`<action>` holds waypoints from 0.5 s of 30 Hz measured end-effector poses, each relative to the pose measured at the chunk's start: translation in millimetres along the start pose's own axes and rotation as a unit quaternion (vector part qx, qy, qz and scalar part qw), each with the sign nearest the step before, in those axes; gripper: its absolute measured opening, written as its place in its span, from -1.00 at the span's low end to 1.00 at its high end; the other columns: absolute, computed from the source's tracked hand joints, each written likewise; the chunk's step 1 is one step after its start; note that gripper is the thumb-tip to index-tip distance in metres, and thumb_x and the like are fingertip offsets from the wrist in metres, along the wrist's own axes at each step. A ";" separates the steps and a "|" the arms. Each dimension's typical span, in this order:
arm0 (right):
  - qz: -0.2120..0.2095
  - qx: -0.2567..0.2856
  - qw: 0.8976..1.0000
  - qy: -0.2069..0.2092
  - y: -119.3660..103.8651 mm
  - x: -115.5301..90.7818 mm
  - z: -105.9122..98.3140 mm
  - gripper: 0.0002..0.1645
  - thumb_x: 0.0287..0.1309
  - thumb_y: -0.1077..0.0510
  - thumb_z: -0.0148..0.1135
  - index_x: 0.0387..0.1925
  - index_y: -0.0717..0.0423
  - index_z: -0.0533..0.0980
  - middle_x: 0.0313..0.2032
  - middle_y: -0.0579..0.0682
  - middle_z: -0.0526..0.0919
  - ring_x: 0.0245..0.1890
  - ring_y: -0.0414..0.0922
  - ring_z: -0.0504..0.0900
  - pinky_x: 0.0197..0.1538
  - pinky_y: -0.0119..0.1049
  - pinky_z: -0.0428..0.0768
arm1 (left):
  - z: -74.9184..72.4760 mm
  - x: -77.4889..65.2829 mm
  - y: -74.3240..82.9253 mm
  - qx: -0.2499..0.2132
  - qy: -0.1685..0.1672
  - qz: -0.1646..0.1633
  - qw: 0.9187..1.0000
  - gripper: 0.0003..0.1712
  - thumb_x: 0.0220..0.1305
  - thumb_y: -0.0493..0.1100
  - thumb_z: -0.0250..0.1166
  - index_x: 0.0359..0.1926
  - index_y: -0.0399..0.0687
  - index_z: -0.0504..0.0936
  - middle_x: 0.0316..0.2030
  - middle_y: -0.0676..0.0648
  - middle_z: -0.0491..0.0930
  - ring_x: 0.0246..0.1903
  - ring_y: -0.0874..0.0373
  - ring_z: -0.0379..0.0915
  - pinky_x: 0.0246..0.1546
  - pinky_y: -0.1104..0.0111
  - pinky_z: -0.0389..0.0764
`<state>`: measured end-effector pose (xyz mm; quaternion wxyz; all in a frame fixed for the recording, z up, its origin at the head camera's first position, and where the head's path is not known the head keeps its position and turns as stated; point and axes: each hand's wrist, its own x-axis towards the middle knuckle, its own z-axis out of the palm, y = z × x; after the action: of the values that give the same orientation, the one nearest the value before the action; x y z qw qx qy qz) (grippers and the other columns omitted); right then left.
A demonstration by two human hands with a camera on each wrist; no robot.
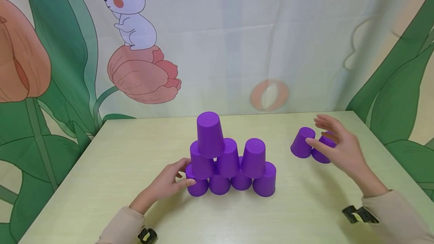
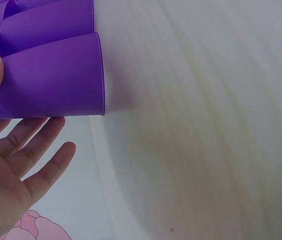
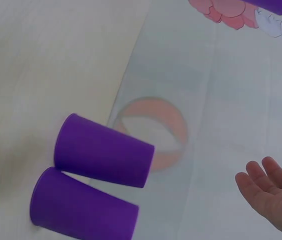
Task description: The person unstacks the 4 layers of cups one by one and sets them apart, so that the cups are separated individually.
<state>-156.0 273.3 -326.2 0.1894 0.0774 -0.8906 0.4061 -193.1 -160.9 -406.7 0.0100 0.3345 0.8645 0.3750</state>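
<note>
Upside-down purple cups form a stack, with several in the bottom row and three in the row above. A single top cup [image 1: 209, 134] rests across the left pair of that row. My left hand [image 1: 171, 180] is at the bottom left cup [image 1: 197, 188], thumb in front and fingers behind. In the left wrist view the thumb overlaps this cup [image 2: 51, 77], and straight, spread fingers lie along its other side. Off to the right, my right hand [image 1: 340, 146] is raised with loose fingers, holding nothing. Behind it are two more upside-down cups, a left one [image 1: 303, 144] and a right one [image 1: 320, 153] partly hidden.
The stack and the loose cups stand on a pale wood-grain table [image 1: 135, 142]. A printed curtain [image 1: 217, 48] with a rabbit and tulips hangs along the table's back edge. In the bottom row, the third cup [image 1: 241, 182] sits slightly behind its neighbours.
</note>
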 end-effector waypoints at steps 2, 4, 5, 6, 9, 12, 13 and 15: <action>-0.005 0.003 1.000 -0.002 -4.6 0.2 1.9 -0.19 0.03 0.08 0.31 0.29 0.09 0.18 0.13 0.21 0.39 0.06 0.18 0.38 -0.09 -0.74 0.30 | -0.1 0.3 0.1 -0.001 0.001 0.002 1.000 -0.49 0.13 -0.10 0.29 0.08 -0.16 0.40 -0.18 0.01 0.58 -0.25 0.17 0.49 -0.31 0.27 0.52; -0.010 0.007 1.000 -0.005 -10.1 0.2 4.0 -0.19 0.03 0.08 0.31 0.29 0.08 0.18 0.14 0.20 0.39 0.06 0.16 0.38 -0.10 -0.73 0.31 | -0.3 0.3 0.1 -0.002 0.001 0.002 1.000 -0.50 0.13 -0.10 0.29 0.08 -0.16 0.40 -0.18 0.01 0.58 -0.25 0.17 0.49 -0.31 0.27 0.52; -0.013 0.010 1.000 -0.006 -12.9 0.4 5.2 -0.19 0.04 0.09 0.31 0.29 0.08 0.18 0.14 0.19 0.39 0.06 0.15 0.38 -0.10 -0.72 0.31 | -0.5 0.2 0.2 -0.002 0.001 0.002 1.000 -0.50 0.13 -0.10 0.29 0.08 -0.16 0.40 -0.18 0.01 0.58 -0.25 0.17 0.49 -0.31 0.28 0.52; -0.018 0.014 1.000 -0.007 -15.7 0.5 6.5 -0.20 0.04 0.09 0.31 0.29 0.07 0.18 0.14 0.17 0.39 0.07 0.13 0.39 -0.09 -0.71 0.32 | -0.7 0.2 0.0 -0.002 0.001 0.002 1.000 -0.50 0.14 -0.10 0.29 0.08 -0.16 0.40 -0.18 0.01 0.58 -0.25 0.17 0.49 -0.31 0.28 0.51; -0.034 0.027 0.999 -0.009 -23.5 0.8 10.5 -0.21 0.03 0.13 0.32 0.28 0.06 0.20 0.14 0.15 0.40 0.09 0.01 0.39 -0.07 -0.68 0.33 | -0.9 -0.3 -0.5 -0.002 0.001 0.000 1.000 -0.50 0.14 -0.10 0.29 0.08 -0.15 0.39 -0.18 0.01 0.58 -0.25 0.18 0.49 -0.31 0.28 0.51; -0.049 0.032 0.998 -0.011 -30.0 1.4 14.2 -0.21 0.01 0.17 0.33 0.27 0.07 0.21 0.13 0.12 0.41 0.08 -0.03 0.40 -0.05 -0.66 0.34 | -0.4 -0.1 -0.7 -0.004 0.002 0.002 1.000 -0.50 0.14 -0.10 0.29 0.08 -0.16 0.40 -0.18 0.01 0.58 -0.25 0.18 0.49 -0.31 0.26 0.52; -0.052 0.033 0.998 -0.012 -32.0 1.7 15.3 -0.21 0.00 0.17 0.33 0.27 0.07 0.22 0.13 0.12 0.41 0.09 -0.03 0.40 -0.05 -0.65 0.34 | -0.1 -0.1 -0.6 -0.005 0.002 0.002 1.000 -0.50 0.13 -0.10 0.29 0.08 -0.16 0.40 -0.18 0.01 0.58 -0.25 0.18 0.49 -0.31 0.25 0.52; -0.058 0.035 0.998 -0.014 -36.0 2.0 17.4 -0.22 -0.01 0.19 0.34 0.26 0.07 0.23 0.12 0.12 0.42 0.09 0.00 0.40 -0.04 -0.65 0.32 | 0.6 0.2 -0.6 -0.005 0.003 0.004 1.000 -0.50 0.14 -0.11 0.29 0.08 -0.17 0.40 -0.18 0.00 0.58 -0.26 0.17 0.49 -0.31 0.24 0.53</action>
<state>-152.1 236.5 -310.7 0.1972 0.1417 -0.8722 0.4246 -193.5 -160.6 -407.5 0.0076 0.3363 0.8612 0.3809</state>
